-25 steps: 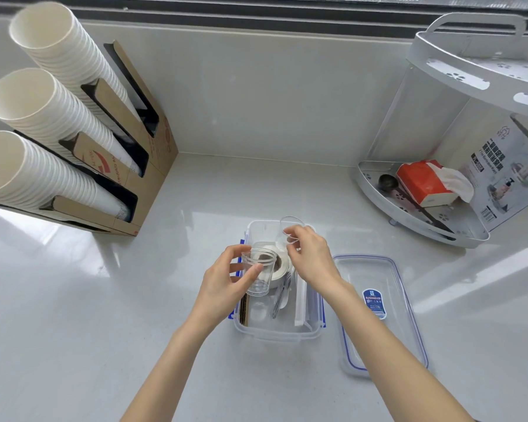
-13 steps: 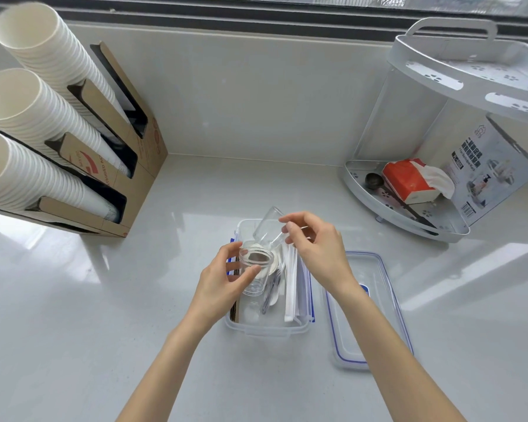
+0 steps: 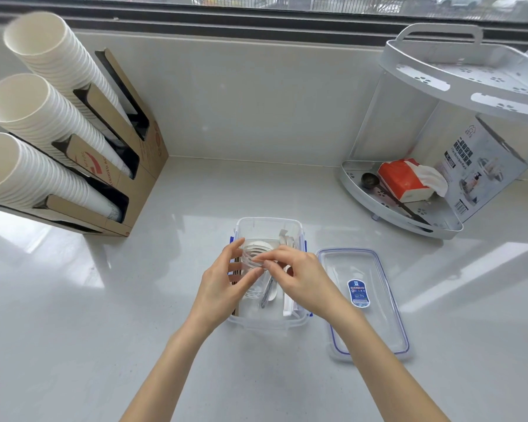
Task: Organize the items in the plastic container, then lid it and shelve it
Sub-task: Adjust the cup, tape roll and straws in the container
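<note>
A clear plastic container [image 3: 269,223] with blue side clips stands on the white counter in front of me. Inside lie a white roll of tape [image 3: 258,245], a metal utensil [image 3: 267,295], white flat packets [image 3: 288,303] along the right wall and brown sticks [image 3: 235,274] on the left. My left hand [image 3: 223,284] and my right hand [image 3: 299,277] meet above it, both gripping clear plastic cups [image 3: 253,258] nested one in the other. The container's clear lid [image 3: 366,303], blue-rimmed with a blue label, lies flat just to the right.
A cardboard dispenser [image 3: 134,166] with three stacks of white paper cups [image 3: 37,117] sits at the left. A white two-tier corner shelf [image 3: 409,208] at the back right holds a red tissue pack [image 3: 406,181], a dark spoon [image 3: 369,179] and a printed box [image 3: 482,169]. A window sill runs behind.
My right hand brought its separate clear cup down and over to the cup in my left hand; the two cups are now nested, with both hands on them.
</note>
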